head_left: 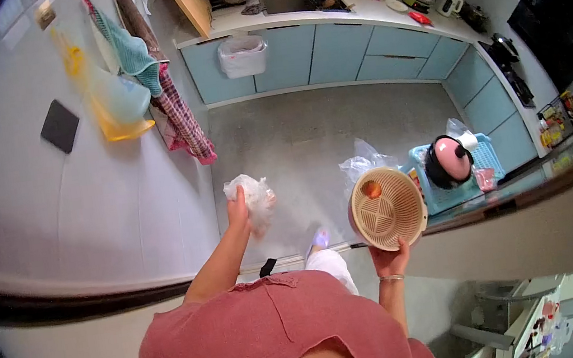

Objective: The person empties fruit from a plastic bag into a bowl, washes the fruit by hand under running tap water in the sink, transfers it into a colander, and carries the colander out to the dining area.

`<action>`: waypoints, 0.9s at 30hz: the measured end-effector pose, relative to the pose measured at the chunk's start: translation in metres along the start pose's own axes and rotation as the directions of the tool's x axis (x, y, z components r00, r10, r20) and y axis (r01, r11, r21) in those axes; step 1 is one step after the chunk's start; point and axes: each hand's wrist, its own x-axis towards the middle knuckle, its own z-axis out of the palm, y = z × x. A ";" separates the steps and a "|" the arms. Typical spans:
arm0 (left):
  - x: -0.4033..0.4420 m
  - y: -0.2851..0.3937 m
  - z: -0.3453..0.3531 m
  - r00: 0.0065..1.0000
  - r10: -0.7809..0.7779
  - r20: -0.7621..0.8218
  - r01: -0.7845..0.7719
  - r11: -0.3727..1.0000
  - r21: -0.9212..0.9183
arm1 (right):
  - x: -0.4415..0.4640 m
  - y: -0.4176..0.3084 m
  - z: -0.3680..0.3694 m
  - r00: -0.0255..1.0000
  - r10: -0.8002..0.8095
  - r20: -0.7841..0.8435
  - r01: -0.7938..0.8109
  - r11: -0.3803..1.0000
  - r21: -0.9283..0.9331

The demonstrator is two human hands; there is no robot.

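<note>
My left hand (238,211) is closed around a crumpled, whitish plastic bag (257,201); what the bag contains, if anything, I cannot make out. On the other side, my right hand (392,261) grips the near rim of a round beige plastic colander (396,216), tilted so that its inside shows. One small orange-red round item (371,189), perhaps a tomato, lies in the colander towards its far left side. Behind the colander there is a clear plastic bag (362,158).
A blue basket (441,196) holding a black pot with a pink lid (451,157) stands to the right. Ahead, a counter (380,11) carries a sink (299,2). A white bin (243,56) hangs on the blue cabinets. Towels (180,113) hang on the left wall.
</note>
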 end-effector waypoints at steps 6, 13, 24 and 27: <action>0.112 0.003 0.072 0.988 -0.156 0.024 0.153 0.910 -0.386 | 0.154 -0.034 0.029 0.999 0.041 -0.030 -0.041 0.999 -0.002; 0.210 0.024 0.162 0.985 -0.165 0.045 0.166 0.864 -0.475 | 0.311 -0.089 0.083 0.996 0.049 0.070 -0.051 0.998 0.029; 0.352 0.054 0.291 0.995 -0.076 0.061 0.094 0.910 -0.404 | 0.522 -0.148 0.156 0.998 -0.023 -0.062 0.021 0.999 -0.030; 0.408 0.053 0.329 0.997 -0.057 0.053 0.072 0.929 -0.363 | 0.581 -0.160 0.171 0.997 -0.056 -0.054 0.057 0.998 0.031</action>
